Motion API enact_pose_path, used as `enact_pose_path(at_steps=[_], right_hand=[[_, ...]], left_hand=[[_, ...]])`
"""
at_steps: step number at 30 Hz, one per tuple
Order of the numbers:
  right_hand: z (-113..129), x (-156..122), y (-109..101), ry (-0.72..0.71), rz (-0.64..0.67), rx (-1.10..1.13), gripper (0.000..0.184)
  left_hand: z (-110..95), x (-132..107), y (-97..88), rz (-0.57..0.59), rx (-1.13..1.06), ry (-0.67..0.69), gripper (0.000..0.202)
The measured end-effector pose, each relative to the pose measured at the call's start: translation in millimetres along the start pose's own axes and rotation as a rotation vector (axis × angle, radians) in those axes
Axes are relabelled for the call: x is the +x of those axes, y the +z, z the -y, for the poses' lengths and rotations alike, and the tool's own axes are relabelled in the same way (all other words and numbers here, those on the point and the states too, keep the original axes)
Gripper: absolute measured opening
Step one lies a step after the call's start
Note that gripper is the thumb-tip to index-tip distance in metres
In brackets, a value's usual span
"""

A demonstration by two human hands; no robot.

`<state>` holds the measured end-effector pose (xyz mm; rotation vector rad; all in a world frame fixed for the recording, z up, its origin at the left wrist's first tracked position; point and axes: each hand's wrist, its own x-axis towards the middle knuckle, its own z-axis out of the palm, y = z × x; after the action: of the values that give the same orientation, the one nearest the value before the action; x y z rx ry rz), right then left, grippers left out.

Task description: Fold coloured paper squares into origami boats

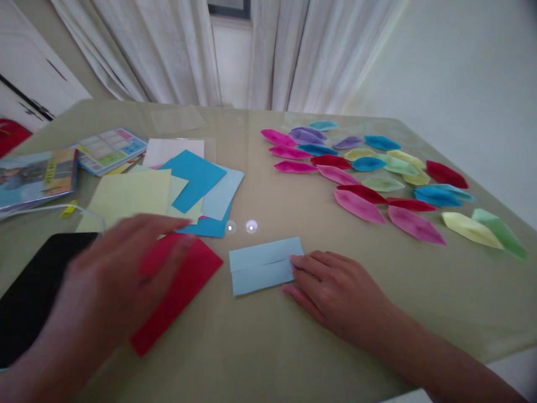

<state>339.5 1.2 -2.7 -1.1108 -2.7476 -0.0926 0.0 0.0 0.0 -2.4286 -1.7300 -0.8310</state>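
A light blue sheet of paper lies in front of me, folded into a narrow rectangle with a seam along its length. At its right end, the fingertips of my right hand press on the paper, fingers close together and curled. My left hand is blurred by motion over a red square of paper. Its thumb and forefinger stick out apart, and nothing shows held between them. Part of the red sheet is hidden beneath that hand.
Loose sheets in pale yellow and blue overlap behind my left hand. A black device with a white cable sits at left, near booklets. Several folded pointed paper pieces in many colours spread across the right side.
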Motion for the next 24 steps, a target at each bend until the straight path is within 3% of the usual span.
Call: enact_pose_path(at_steps=[3, 7, 14, 20, 24], right_hand=[[-7, 5, 1, 0.007, 0.025, 0.04, 0.024], [-15, 10, 4, 0.006, 0.07, 0.102, 0.029], [-25, 14, 13, 0.022, 0.058, 0.216, 0.026], [-29, 22, 10, 0.104, 0.122, 0.328, 0.023], [-28, 31, 2, 0.176, 0.196, 0.342, 0.026]], left_hand=[[-37, 3, 34.4, 0.172, -0.172, 0.233, 0.027], [-51, -10, 59.2, 0.29, -0.213, 0.292, 0.028], [-36, -9, 57.4, 0.319, -0.249, 0.275, 0.032], [-45, -2, 55.4, 0.329, -0.201, 0.269, 0.029], [-53, 14, 49.5, 0.446, -0.153, 0.215, 0.017]])
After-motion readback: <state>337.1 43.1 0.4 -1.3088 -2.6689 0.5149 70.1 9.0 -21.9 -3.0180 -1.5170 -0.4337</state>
